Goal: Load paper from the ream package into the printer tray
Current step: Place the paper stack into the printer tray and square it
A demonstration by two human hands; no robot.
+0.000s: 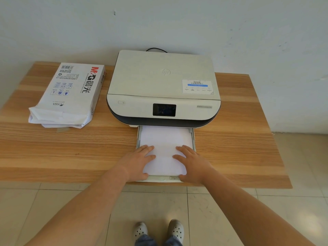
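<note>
A white printer (163,80) stands at the back of the wooden table, its paper tray (193,137) pulled out toward me. A stack of white paper (165,139) lies flat in the tray. My left hand (138,162) rests on the stack's near left part with straight fingers. My right hand (191,164) lies flat on the near right part, thumb by the tray's front edge. The ream package (71,93), white with red and black print, lies left of the printer, its near end torn open.
The wooden table (71,151) stands against a pale wall (159,23). A black cable (156,49) runs behind the printer. The tray's front reaches the table's near edge. Tiled floor and my two shoes (158,231) are below.
</note>
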